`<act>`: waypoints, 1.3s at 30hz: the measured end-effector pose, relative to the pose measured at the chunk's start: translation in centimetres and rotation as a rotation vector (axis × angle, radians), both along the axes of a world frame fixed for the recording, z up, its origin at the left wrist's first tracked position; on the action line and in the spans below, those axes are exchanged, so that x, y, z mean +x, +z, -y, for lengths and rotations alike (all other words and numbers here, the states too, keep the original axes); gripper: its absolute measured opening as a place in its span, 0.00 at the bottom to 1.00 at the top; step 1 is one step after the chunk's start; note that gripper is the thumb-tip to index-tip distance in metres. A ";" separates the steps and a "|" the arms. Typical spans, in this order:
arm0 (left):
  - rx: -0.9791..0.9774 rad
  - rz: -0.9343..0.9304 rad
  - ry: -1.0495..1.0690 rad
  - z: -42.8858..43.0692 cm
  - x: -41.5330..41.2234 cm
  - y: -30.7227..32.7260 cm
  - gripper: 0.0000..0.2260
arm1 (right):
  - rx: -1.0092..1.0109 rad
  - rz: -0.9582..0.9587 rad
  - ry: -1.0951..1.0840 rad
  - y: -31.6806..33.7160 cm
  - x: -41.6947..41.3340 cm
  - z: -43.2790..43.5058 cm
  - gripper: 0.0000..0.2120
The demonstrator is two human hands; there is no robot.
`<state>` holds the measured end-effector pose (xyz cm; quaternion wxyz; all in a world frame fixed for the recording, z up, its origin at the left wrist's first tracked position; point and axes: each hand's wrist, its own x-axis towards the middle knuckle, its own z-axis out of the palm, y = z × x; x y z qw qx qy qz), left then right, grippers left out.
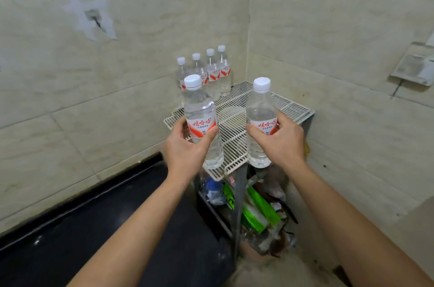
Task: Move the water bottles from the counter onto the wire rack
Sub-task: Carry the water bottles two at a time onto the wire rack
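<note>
- Left hand [185, 148] is gripping left bottle [199, 110] upright; right hand [279, 143] is gripping right bottle [260, 110] upright.
- Both are hovering at near edge of wire rack [288, 108]; rear bottles [212, 70] are standing straight ahead.

I read the near-left bottle [200, 108] and near-right bottle [260, 108] as thin clear plastic, glossy, w/ ribbed lower walls. Caps [193, 81]: white plastic, fine-ribbed, semi-matt. Labels [202, 125]: glossy red/white film. Rear bottles [212, 75]: same mat'l. Wire rack [291, 108]: white-coated metal wire, dull, grimy in spots. Counter [94, 228]: black, smooth, low sheen. Wall tiles [117, 110]: beige, smooth, satin glaze. Packets [258, 209] under rack: glossy green plastic.
</note>
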<state>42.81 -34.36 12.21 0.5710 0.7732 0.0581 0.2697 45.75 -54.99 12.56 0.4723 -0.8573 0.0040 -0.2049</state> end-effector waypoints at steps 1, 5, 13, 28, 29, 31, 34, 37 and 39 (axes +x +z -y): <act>-0.009 -0.002 0.006 0.2 1.9 -0.4 0.24 | -0.001 0.001 0.016 -0.2 1.9 0.2 0.15; -0.029 -0.030 0.014 1.0 9.3 -1.2 0.28 | -0.074 -0.031 0.088 0.2 9.6 1.0 0.16; -0.082 -0.120 0.057 1.5 19.0 -3.2 0.31 | -0.152 -0.069 0.184 0.9 21.6 2.3 0.19; -0.160 -0.120 0.369 3.3 31.8 -5.0 0.31 | -0.080 -0.183 0.636 -3.5 39.5 -3.4 0.29; -0.151 -0.112 0.367 3.4 32.4 -5.2 0.32 | -0.102 -0.174 0.648 -3.6 39.9 -3.7 0.32; -0.117 -0.121 0.356 3.5 32.9 -5.9 0.34 | -0.157 -0.157 0.686 -4.0 40.6 -3.7 0.36; -0.008 -0.175 0.329 3.4 32.7 -7.4 0.35 | -0.206 -0.224 0.749 -5.5 40.7 -2.7 0.34; 0.053 -0.274 0.337 2.9 32.4 -9.1 0.33 | -0.232 -0.299 0.824 -7.0 40.3 -1.8 0.38; 0.070 -0.349 0.342 2.8 32.3 -9.8 0.28 | -0.224 -0.302 0.816 -7.6 40.3 -1.9 0.37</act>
